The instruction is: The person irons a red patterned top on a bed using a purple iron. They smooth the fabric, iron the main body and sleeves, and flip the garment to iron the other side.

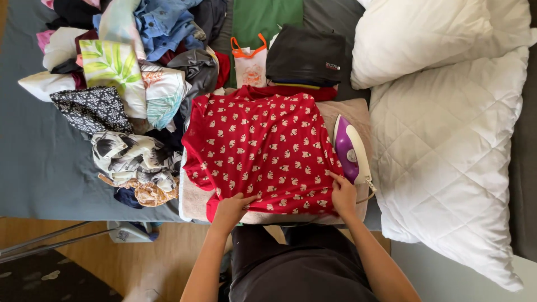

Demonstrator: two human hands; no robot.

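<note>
Iron (351,150) right of shirt (260,148); clothes pile (126,84) left.
</note>
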